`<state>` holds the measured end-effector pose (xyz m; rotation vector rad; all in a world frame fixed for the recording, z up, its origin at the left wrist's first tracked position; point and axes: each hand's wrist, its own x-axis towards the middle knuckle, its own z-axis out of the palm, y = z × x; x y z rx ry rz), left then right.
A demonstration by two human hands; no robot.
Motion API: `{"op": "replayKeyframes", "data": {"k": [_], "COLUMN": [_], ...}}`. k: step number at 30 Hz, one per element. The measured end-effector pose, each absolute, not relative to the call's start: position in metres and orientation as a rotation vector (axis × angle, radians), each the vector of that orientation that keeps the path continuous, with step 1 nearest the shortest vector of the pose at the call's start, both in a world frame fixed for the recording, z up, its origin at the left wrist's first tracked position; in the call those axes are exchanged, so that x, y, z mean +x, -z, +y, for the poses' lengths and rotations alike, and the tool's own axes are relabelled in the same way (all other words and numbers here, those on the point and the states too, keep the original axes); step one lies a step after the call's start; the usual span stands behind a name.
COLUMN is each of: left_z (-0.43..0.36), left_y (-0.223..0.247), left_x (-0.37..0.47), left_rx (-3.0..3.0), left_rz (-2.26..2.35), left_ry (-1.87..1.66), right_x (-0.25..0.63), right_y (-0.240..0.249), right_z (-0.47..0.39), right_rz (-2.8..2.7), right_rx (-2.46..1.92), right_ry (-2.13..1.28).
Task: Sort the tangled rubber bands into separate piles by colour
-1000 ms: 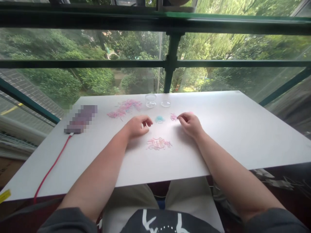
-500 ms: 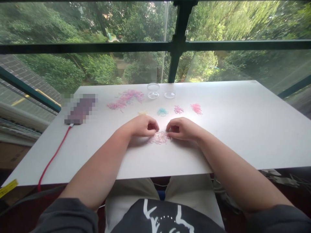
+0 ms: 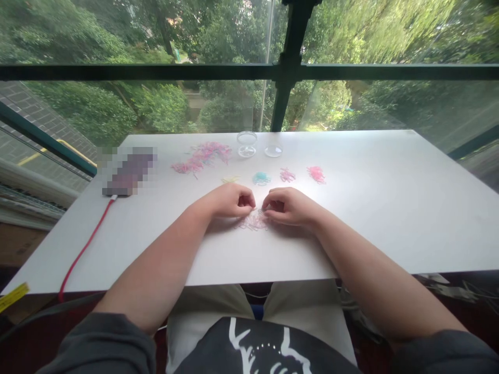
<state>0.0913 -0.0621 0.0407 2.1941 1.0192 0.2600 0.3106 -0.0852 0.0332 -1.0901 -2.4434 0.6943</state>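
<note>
A loose pile of pale pink bands (image 3: 252,222) lies on the white table (image 3: 390,208) between my hands. My left hand (image 3: 237,201) is at the pile's upper left, thumb and fingertips pinched together; what they hold is too small to make out. At the upper right of the pile is my right hand (image 3: 284,205), its fingers curled and the tips close to the thumb at the bands. Beyond my hands are small heaps: yellow (image 3: 231,179), teal (image 3: 261,178), pink-purple (image 3: 287,175) and bright pink (image 3: 316,175).
A larger mixed pink-purple heap (image 3: 205,157) lies at the back left. Beside it stand a clear round container (image 3: 247,150) and a clear shallow dish (image 3: 273,150). A blurred-out phone (image 3: 130,171) with a red cable (image 3: 88,244) rests at the left.
My right hand has moved slightly left, closer to my left hand. The view has shifted a little.
</note>
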Motion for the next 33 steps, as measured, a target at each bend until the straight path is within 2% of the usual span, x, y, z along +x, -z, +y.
{"op": "replayKeyframes", "data": {"k": [7,17,33], "left_z": [-0.0599,-0.0584,-0.0662], "left_y": [-0.0397,-0.0402,-0.0405], "left_x": [0.0906,0.089,0.0977], "left_rx": [2.152,2.232,2.356], "left_rz": [1.022,1.1,1.141], "left_ry": [-0.272,-0.353,-0.221], "right_x": [0.3083,0.3144,0.3088], "right_y": [-0.0289,-0.0283,-0.0237], "right_z": [-0.0836,-0.0791,-0.0775], "right_rz": [-2.425,-2.216,-2.193], "right_rx": [-1.105,-1.142,-1.162], "right_ry": [-0.68,-0.955,-0.868]}}
